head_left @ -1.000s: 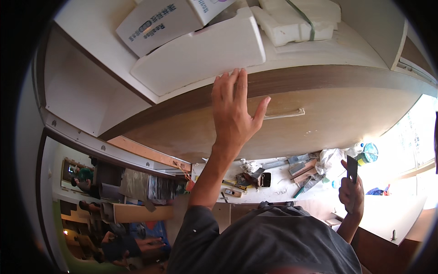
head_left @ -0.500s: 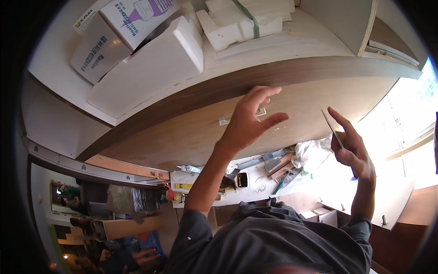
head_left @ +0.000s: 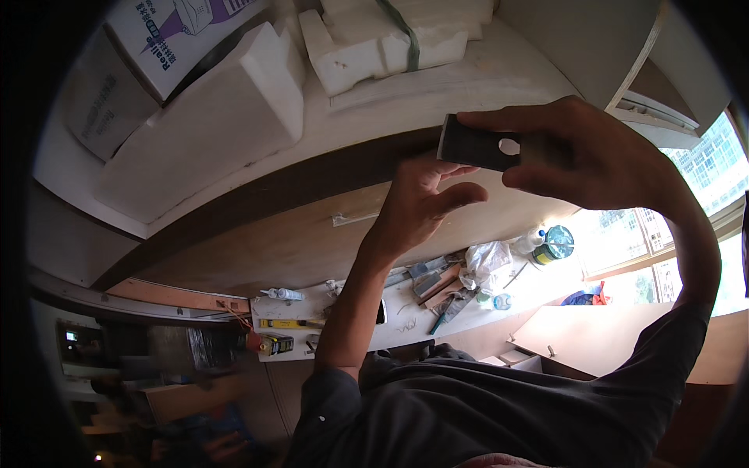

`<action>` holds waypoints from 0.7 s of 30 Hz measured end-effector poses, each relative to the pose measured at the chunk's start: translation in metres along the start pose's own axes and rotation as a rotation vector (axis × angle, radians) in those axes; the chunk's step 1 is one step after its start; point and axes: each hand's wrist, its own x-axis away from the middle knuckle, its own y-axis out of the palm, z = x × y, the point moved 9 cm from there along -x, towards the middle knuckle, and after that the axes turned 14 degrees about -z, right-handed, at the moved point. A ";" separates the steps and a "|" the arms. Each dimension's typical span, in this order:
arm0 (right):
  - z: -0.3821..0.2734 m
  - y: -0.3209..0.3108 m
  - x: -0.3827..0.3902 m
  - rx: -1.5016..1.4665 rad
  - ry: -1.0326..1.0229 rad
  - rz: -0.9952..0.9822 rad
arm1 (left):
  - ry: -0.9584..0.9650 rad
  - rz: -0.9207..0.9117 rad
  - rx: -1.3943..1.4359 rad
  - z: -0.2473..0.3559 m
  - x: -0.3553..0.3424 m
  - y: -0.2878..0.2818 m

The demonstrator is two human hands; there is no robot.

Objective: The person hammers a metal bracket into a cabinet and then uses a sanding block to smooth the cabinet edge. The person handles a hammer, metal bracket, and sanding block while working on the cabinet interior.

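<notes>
- The dark flat card with a round hole (head_left: 482, 148) now sits upper centre of the frame, raised there from lower right a second ago.
- Your right hand (head_left: 593, 156) pinches its right end between thumb and fingers.
- Your left hand (head_left: 421, 204), fingers spread and empty, has left the brown board edge (head_left: 312, 181) and hovers just below the card.

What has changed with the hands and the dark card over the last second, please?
The right hand rose from low at the right and carried the dark card up and leftward, close to the left hand. The left hand came off the wooden panel and now spreads just below the card. The foam blocks stayed put above.
</notes>
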 end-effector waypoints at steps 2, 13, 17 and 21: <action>-0.001 0.000 -0.009 0.018 0.004 -0.056 | 0.077 0.018 0.073 0.005 0.002 0.000; -0.012 0.001 -0.030 -0.095 0.058 -0.176 | 0.009 0.104 0.037 0.002 0.011 -0.006; -0.015 0.001 -0.032 -0.061 0.064 -0.217 | -0.045 0.089 0.077 -0.006 0.014 -0.006; -0.018 0.000 -0.034 -0.115 0.045 -0.217 | 0.053 0.128 0.102 0.002 0.013 -0.005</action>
